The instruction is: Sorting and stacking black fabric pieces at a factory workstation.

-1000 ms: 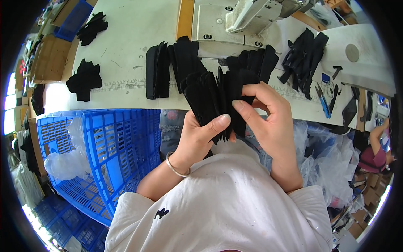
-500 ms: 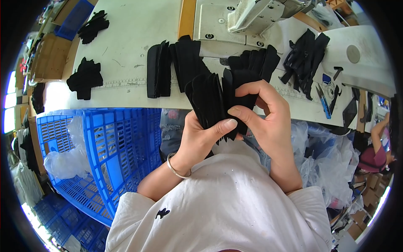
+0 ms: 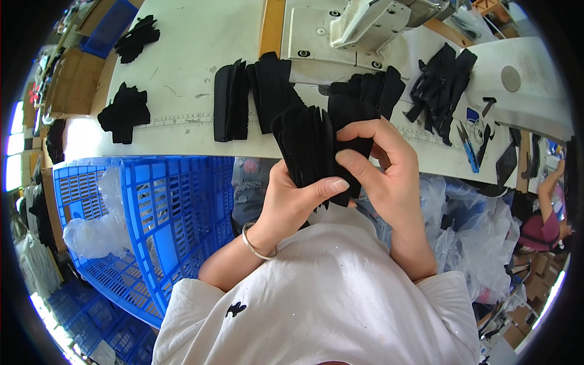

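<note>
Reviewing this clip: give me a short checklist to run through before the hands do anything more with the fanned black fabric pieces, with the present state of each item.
1. Left hand grips the bundle of black fabric pieces from below, thumb across the front: ok.
2. Right hand has its fingertips on the bundle's right side: ok.
3. Pieces fanned apart so single edges show: ok.
4. Number of pieces in the bundle: cannot tell, the layers merge in black.
5. Bare white table beyond the bundle to set pieces down: ok.
6. Blue scissors lie clear of both hands, on the table to the right: ok.
</note>
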`<state>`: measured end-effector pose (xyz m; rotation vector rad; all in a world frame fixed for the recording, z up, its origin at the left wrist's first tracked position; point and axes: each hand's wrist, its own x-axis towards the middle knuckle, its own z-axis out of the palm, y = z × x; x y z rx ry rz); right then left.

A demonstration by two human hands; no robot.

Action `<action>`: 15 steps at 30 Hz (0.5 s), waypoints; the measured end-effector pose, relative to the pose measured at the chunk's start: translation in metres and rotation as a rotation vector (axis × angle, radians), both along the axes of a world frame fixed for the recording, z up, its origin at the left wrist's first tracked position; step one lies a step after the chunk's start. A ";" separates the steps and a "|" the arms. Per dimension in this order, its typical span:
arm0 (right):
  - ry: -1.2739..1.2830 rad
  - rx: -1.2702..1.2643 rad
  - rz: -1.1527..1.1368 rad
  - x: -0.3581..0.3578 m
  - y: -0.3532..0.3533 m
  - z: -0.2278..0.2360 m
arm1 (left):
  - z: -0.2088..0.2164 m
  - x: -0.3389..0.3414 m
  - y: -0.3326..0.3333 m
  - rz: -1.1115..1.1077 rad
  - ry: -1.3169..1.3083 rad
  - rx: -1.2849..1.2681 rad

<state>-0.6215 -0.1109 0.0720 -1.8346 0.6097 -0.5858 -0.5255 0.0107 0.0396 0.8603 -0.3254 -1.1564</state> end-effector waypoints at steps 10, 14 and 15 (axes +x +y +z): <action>-0.168 0.225 -0.139 0.011 0.009 0.001 | -0.001 0.003 0.002 -0.044 -0.014 0.015; -0.054 -0.016 -0.018 0.002 0.001 -0.005 | -0.005 0.000 0.002 -0.012 -0.084 0.009; -0.053 -0.016 -0.020 0.002 0.001 -0.005 | -0.004 0.001 0.001 -0.004 -0.119 -0.029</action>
